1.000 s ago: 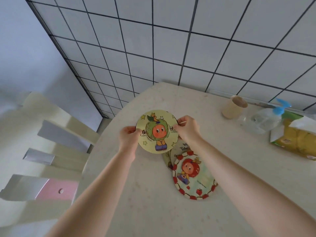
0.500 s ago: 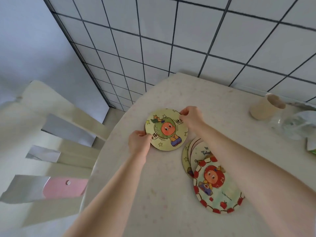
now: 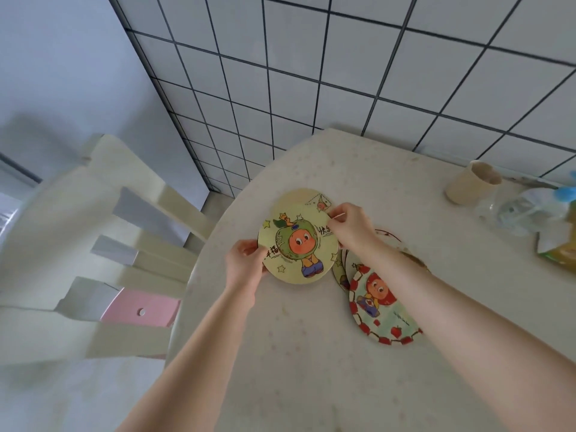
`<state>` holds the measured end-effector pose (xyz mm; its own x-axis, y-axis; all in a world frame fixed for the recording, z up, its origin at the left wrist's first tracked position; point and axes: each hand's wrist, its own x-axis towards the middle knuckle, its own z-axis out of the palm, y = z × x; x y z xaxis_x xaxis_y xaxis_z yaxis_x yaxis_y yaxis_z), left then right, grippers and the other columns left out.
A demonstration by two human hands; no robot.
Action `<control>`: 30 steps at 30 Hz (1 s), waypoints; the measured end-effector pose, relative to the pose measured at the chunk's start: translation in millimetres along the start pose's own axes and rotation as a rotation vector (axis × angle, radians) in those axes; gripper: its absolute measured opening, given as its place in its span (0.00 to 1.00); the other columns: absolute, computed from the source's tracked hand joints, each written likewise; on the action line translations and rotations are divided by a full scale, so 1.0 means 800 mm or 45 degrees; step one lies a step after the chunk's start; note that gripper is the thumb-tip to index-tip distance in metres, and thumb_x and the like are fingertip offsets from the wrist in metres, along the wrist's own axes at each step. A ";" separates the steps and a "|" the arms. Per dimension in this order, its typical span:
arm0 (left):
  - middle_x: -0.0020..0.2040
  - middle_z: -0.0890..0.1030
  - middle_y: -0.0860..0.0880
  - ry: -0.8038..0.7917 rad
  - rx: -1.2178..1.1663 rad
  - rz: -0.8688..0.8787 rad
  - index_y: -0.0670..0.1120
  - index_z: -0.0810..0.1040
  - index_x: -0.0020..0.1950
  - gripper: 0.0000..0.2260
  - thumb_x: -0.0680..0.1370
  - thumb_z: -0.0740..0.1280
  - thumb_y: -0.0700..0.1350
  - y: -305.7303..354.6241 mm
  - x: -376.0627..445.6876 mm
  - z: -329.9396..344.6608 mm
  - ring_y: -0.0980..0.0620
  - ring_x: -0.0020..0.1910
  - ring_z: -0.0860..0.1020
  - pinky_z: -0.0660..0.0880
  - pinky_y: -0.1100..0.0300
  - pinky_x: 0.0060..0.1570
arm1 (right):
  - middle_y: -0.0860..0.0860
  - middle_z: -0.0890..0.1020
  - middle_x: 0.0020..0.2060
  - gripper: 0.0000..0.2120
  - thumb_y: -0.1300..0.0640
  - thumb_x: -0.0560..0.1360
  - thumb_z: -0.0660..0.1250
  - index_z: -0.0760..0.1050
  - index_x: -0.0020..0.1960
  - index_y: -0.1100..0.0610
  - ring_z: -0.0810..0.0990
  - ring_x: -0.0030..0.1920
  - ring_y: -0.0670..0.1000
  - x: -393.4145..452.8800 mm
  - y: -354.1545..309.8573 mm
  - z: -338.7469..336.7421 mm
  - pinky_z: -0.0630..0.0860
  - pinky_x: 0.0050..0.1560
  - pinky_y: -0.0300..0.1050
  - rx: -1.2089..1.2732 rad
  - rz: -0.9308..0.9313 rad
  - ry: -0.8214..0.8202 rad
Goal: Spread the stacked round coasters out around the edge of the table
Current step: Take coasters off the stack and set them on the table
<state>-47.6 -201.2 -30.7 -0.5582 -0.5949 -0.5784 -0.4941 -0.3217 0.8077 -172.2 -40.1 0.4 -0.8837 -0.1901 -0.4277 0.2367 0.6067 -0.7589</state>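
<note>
A round yellow-green coaster (image 3: 297, 244) with a cartoon figure is held near the table's left edge. My left hand (image 3: 244, 266) grips its lower left rim and my right hand (image 3: 350, 227) pinches its upper right rim. A second pale yellow coaster (image 3: 307, 198) peeks out from behind it at the top; I cannot tell which hand holds it. To the right lies a fanned pile of coasters (image 3: 378, 307), the top one red-bordered with strawberries, partly hidden under my right forearm.
The cream round table (image 3: 311, 369) stands against a white tiled wall (image 3: 343, 73). A paper cup (image 3: 470, 182), a clear pump bottle (image 3: 523, 207) and a yellow packet (image 3: 561, 251) lie at the far right. A slatted cream chair (image 3: 103, 244) stands left of the table.
Both hands brought the yellow-green coaster down and left, toward the table's left edge. A second coaster now shows behind it. The camera view shifted leftward.
</note>
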 end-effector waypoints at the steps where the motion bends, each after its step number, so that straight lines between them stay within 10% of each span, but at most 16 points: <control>1: 0.49 0.81 0.46 0.003 0.010 -0.016 0.45 0.77 0.48 0.03 0.75 0.67 0.39 -0.008 -0.009 -0.011 0.47 0.48 0.82 0.79 0.59 0.36 | 0.51 0.81 0.47 0.05 0.59 0.76 0.64 0.75 0.50 0.53 0.82 0.48 0.53 -0.017 0.006 0.005 0.82 0.44 0.50 0.019 0.015 -0.015; 17: 0.45 0.82 0.41 0.077 0.244 -0.077 0.44 0.80 0.45 0.04 0.73 0.67 0.37 -0.112 -0.084 -0.106 0.38 0.49 0.82 0.79 0.38 0.49 | 0.52 0.83 0.48 0.09 0.63 0.74 0.66 0.78 0.54 0.57 0.82 0.49 0.53 -0.145 0.101 0.081 0.81 0.52 0.54 0.019 0.179 -0.093; 30: 0.51 0.76 0.49 0.166 0.803 0.247 0.47 0.77 0.54 0.13 0.72 0.68 0.36 -0.119 -0.079 -0.102 0.48 0.48 0.78 0.76 0.53 0.48 | 0.51 0.81 0.55 0.15 0.60 0.76 0.64 0.73 0.63 0.56 0.78 0.54 0.50 -0.134 0.106 0.073 0.73 0.50 0.41 -0.172 0.035 -0.190</control>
<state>89.1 -193.2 -61.4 -0.6106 -0.6952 -0.3793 -0.7100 0.2685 0.6510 -33.9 -13.1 -46.9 -0.8055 -0.2783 -0.5231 0.1949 0.7093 -0.6774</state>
